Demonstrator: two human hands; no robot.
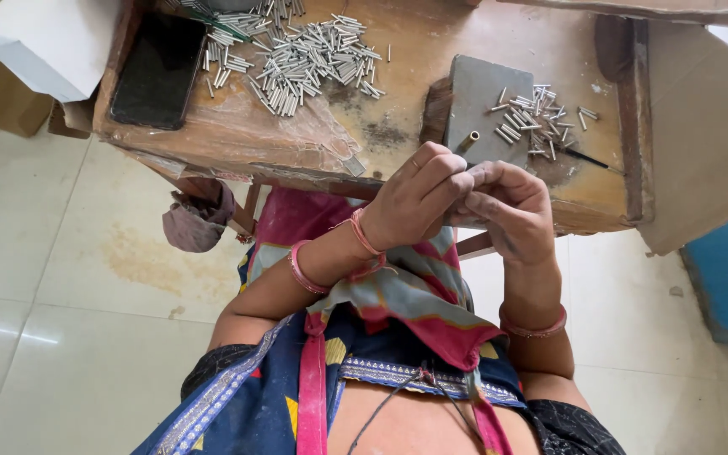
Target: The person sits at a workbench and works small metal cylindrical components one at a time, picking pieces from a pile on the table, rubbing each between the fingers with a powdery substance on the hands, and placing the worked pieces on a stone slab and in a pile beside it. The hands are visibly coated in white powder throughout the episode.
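My two bare hands meet in front of my chest, fingertips pressed together; my left hand curls over from the left with its knuckles up and its fingers pinched, while my right hand faces it, fingers bent inward and smudged dark. Both forearms rise from my lap, elbows bent; bangles ring each wrist.

- A small home workshop for hand metalwork.
- A worn, stained wooden workbench carries heaps of short silvery metal tubes.
- A grey square metal block sits on it.
- Pale tiled floor lies beneath.
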